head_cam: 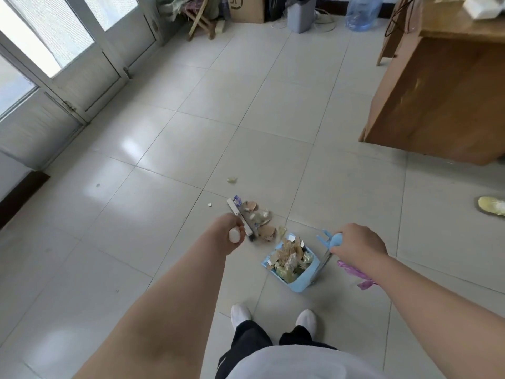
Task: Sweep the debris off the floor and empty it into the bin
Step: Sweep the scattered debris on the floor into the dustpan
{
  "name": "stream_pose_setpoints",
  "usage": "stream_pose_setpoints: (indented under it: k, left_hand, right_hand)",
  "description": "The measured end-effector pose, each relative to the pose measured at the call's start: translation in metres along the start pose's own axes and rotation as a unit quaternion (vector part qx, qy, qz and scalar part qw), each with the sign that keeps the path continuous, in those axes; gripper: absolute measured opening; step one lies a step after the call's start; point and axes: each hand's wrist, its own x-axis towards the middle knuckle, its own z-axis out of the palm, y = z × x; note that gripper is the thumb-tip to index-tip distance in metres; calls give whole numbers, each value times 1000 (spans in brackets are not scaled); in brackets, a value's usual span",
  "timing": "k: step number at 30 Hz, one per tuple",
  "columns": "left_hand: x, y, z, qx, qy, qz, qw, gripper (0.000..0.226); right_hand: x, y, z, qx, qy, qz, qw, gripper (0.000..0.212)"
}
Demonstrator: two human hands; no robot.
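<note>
- Debris (258, 218), brown shards and clear wrappers, lies in a loose heap on the tiled floor (191, 138) just ahead of your white shoes (240, 314).
- Your left grip (231, 231) is clenched round the handle of the broom (237, 212). The handle's rounded white end pokes out of your fist, and the broom's head touches the left edge of the heap.
- Your right grip (358, 242) is wrapped round the pale blue top of the dustpan's upright handle.
- The blue dustpan (306, 280) sits on the floor just right of the heap. Its mouth faces the heap, and it already holds a pile of scraps (289, 259).
- A yellowish scrap (231, 179) lies apart, farther out than the heap, and a white crumb (210, 205) lies near the broom's head on its left.
- A pink wrapper (352, 269) lies on the floor beside the dustpan, partly under your right forearm.
- The grey bin (300, 17) stands across the room by the far wall, between a cardboard box (247, 8) and a blue water bottle (360, 15), well apart from the dustpan.
- A wooden worktop (437, 99) stands at your right.
</note>
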Motion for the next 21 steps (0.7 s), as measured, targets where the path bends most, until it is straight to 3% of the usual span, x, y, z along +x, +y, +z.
stream_pose_setpoints:
  k: [6,10,18,21]
  left_hand:
    - [-8,4,17,77,38,55,995,14]
    - [-13,7,6,58,69,73,993,14]
    - [3,30,-21,70,104,85,989,11]
    - [17,48,-35,101,118,83,984,19]
  right_hand:
    - [6,20,-7,6,9,9,1000,12]
    - [13,20,0,2,7,17,1000,14]
    - [46,-15,-8,15,-7,29,999,16]
    - [62,-41,-9,18,-13,22,1000,11]
